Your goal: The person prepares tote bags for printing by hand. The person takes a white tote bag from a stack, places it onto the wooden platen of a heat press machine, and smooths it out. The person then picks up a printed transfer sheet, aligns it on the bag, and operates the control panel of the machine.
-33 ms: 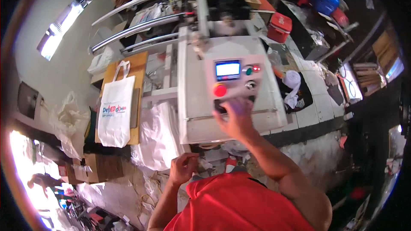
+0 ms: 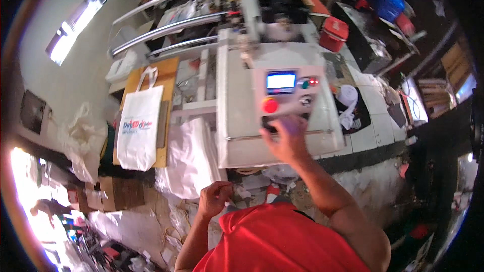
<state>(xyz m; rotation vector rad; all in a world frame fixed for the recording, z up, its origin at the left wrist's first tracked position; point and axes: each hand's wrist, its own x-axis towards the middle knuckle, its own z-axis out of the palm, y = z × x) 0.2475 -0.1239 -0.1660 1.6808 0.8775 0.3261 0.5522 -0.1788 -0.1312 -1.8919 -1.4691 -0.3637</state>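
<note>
We see the right hand [image 2: 286, 136] half curled, thumb spread, at the dark near edge of the control box [image 2: 289, 102]; blur keeps us from telling whether it grips. The box lies straight ahead of this hand, toward the right edge of the white machine top [image 2: 237, 121], its red button [image 2: 269, 104] just beyond the thumb. The left hand [image 2: 216, 198], loosely curled, hangs short of the top's near left corner; we cannot tell whether it holds anything. Leftward, a white tote bag [image 2: 141, 141] lies lengthwise on a wooden board [image 2: 165, 78].
</note>
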